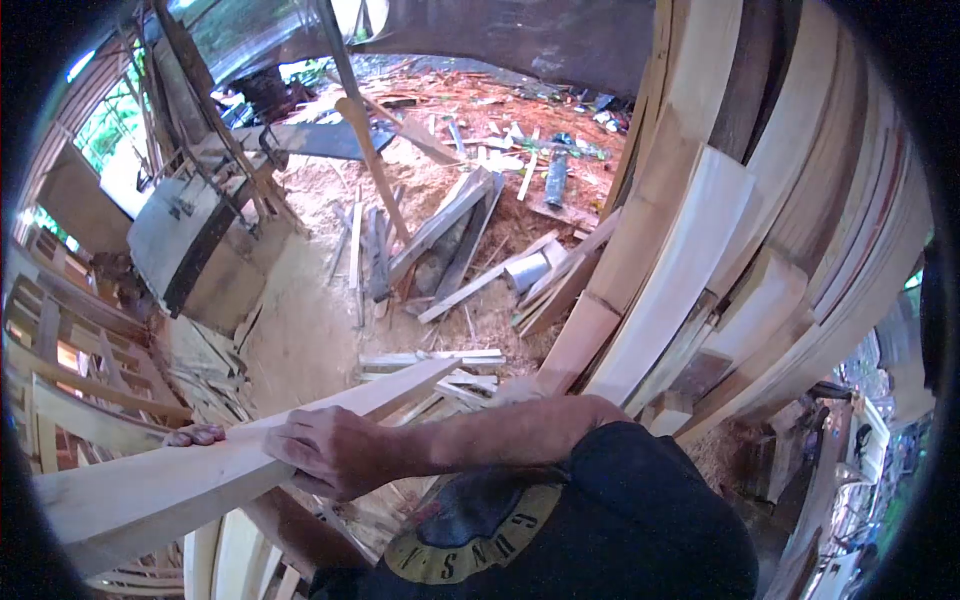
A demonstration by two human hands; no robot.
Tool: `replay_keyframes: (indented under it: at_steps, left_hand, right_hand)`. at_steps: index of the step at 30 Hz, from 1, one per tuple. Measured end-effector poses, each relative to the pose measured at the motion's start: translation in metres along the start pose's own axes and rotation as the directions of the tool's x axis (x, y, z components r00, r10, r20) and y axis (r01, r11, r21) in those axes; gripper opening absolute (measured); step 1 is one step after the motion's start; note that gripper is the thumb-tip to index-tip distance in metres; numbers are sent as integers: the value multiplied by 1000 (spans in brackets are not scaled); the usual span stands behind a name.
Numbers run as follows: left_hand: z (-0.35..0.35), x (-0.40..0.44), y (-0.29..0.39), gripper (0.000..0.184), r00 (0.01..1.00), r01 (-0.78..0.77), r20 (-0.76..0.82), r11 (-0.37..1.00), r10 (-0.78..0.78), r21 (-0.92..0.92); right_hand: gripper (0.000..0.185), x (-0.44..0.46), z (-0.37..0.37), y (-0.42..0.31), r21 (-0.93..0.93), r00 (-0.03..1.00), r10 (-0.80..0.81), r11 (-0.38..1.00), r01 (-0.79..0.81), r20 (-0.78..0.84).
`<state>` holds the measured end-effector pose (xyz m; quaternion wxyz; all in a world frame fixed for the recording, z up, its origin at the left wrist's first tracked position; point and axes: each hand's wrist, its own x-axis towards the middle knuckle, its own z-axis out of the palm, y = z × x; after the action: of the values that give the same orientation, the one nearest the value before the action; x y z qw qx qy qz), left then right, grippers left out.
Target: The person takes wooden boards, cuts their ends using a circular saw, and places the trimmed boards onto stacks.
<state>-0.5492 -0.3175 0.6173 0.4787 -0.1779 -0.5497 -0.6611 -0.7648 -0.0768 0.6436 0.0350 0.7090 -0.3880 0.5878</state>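
Note:
A long, pale wooden board (170, 482) runs from the lower left edge up to a narrow end near the middle of the view. My right hand (330, 450) is closed over the board's near edge, with its fingers bent on the wood. On the far side, the fingertips of my left hand (195, 435) curl over the board's edge; the rest of that hand is hidden behind the wood. The left forearm passes underneath the board.
Tall planks (680, 250) lean in a stack on the right. Scrap wood (450, 230) and a metal can (525, 270) lie on the sawdust-covered ground ahead. A machine with a metal top (170, 235) stands at the left, above slatted wooden frames (80, 350).

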Motion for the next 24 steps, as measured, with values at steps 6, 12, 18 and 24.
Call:
replay_keyframes:
  at_steps: [6,12,18,24]
  left_hand:
    - [6,36,-36,46,985,-48,-167,997,36,-67]
    - [66,85,-105,53,944,-122,-211,860,255,495]
    - [27,105,-205,49,898,64,-375,775,231,629]
    - [90,254,-353,70,819,107,-550,897,165,429]
  right_hand:
    - [52,25,-11,45,-67,999,42,997,-44,-32]
    - [51,30,-30,100,-116,999,2,993,-6,-34]
    - [42,11,-77,181,-146,997,52,987,-61,-62]
    - [33,34,-199,308,-225,984,33,972,-72,-174]
